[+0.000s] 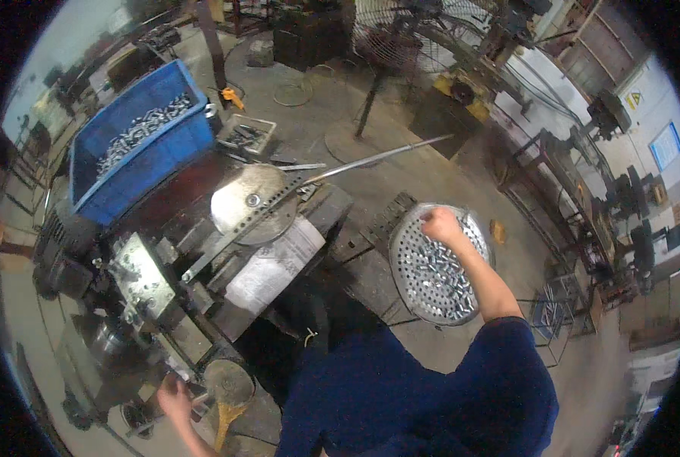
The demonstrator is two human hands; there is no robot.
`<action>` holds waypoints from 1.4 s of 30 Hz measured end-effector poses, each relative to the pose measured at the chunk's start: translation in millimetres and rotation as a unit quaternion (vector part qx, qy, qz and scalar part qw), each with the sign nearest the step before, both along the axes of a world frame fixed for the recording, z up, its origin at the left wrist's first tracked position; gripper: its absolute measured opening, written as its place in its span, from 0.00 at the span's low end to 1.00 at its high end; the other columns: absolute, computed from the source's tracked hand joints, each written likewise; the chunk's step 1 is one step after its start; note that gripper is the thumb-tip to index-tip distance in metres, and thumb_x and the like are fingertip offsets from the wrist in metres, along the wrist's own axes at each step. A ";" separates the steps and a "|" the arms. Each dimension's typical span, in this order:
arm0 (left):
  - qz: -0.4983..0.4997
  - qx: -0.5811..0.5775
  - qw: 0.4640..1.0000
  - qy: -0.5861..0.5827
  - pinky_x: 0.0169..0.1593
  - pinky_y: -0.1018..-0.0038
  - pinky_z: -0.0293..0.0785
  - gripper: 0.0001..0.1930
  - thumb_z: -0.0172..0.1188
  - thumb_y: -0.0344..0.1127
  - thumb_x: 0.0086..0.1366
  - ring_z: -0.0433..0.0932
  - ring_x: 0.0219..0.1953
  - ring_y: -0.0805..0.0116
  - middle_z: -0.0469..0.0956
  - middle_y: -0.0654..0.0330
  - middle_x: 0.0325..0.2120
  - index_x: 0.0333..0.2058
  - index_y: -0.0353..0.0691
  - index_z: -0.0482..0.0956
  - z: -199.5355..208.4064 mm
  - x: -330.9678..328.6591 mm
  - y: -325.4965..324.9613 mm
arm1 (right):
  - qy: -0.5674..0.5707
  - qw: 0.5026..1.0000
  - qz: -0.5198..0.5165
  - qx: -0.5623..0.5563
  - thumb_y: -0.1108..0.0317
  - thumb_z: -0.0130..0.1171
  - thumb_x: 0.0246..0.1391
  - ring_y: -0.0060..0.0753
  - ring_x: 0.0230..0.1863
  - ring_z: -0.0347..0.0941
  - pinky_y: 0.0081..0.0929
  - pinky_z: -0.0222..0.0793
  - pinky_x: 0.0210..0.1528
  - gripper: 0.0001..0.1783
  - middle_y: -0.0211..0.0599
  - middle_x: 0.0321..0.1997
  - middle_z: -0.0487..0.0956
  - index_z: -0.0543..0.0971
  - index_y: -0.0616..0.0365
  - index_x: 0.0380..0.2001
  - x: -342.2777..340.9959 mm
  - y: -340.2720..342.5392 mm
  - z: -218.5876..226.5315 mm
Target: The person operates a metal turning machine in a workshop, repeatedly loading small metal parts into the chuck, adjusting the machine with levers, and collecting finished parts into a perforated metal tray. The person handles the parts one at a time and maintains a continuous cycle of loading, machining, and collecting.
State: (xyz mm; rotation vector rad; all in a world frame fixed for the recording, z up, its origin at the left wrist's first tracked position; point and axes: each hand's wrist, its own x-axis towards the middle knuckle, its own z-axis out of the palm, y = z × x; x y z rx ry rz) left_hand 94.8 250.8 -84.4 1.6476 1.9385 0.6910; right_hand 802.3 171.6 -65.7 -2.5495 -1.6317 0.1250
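Observation:
My right hand (443, 225) is over the far part of a round metal pan (406, 276) full of punched holes. Its fingers are curled together; whatever they may hold is too small to make out. Small shiny metal cylinders (440, 274) lie heaped in the pan's middle and near side. At the lower left, my left hand (174, 397) is closed beside the machine's end, next to a round grey disc (229, 382) with a yellowish wrapped part (228, 415) below it. What the left fingers grip is hidden.
A blue bin (146, 171) of metal cylinders stands far left, beside a small tray (246, 135). Before me, a machine has a large disc (252, 204), a long lever (378, 158) and a paper sheet (275, 263). A fan (386, 42) stands behind; machines line the right.

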 end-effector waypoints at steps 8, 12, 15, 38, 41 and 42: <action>-0.010 -0.019 0.998 -0.054 0.32 0.74 0.70 0.12 0.48 0.20 0.55 0.73 0.26 0.69 0.75 0.57 0.30 0.39 0.29 0.73 -29.6 -42.2 -1.2 | 0.007 0.981 -0.061 -0.186 0.60 0.52 0.35 0.43 0.40 0.73 0.33 0.70 0.42 0.13 0.45 0.40 0.76 0.81 0.50 0.26 -25.7 -41.2 -68.2; 0.009 -0.010 0.999 0.035 0.38 0.72 0.71 0.13 0.53 0.26 0.53 0.77 0.33 0.66 0.78 0.53 0.31 0.38 0.29 0.74 30.5 6.1 -10.7 | -0.106 0.944 0.018 -0.312 0.54 0.52 0.39 0.41 0.46 0.71 0.34 0.67 0.47 0.22 0.46 0.46 0.72 0.78 0.56 0.37 -44.7 -12.7 -57.2; -0.028 -0.063 0.997 0.028 0.39 0.70 0.71 0.14 0.55 0.30 0.52 0.77 0.34 0.60 0.78 0.49 0.32 0.38 0.32 0.75 18.5 -13.1 -17.2 | -0.101 0.939 0.061 -0.323 0.59 0.51 0.40 0.43 0.45 0.71 0.36 0.68 0.45 0.17 0.44 0.39 0.76 0.80 0.55 0.32 -40.3 -7.6 -69.9; -0.147 0.095 0.973 -0.152 0.27 0.71 0.68 0.18 0.53 0.48 0.59 0.75 0.21 0.65 0.76 0.54 0.18 0.30 0.36 0.79 137.7 111.1 -7.8 | 0.280 0.639 0.701 0.151 0.69 0.57 0.23 0.48 0.42 0.67 0.35 0.66 0.44 0.22 0.48 0.43 0.70 0.78 0.58 0.32 -412.7 119.1 136.2; -0.162 0.065 0.960 -0.219 0.27 0.76 0.68 0.19 0.51 0.45 0.62 0.72 0.22 0.77 0.76 0.61 0.17 0.28 0.32 0.77 128.2 99.1 -11.1 | 0.280 0.613 0.728 0.129 0.71 0.56 0.21 0.43 0.39 0.70 0.33 0.67 0.41 0.21 0.43 0.41 0.73 0.79 0.57 0.30 -421.2 122.6 139.9; -0.164 0.063 0.952 -0.251 0.27 0.76 0.68 0.19 0.50 0.45 0.63 0.72 0.22 0.78 0.76 0.62 0.17 0.27 0.32 0.77 127.0 97.1 -11.7 | 0.280 0.609 0.733 0.116 0.71 0.56 0.21 0.42 0.38 0.70 0.32 0.68 0.40 0.22 0.42 0.40 0.73 0.80 0.56 0.30 -423.7 124.8 141.2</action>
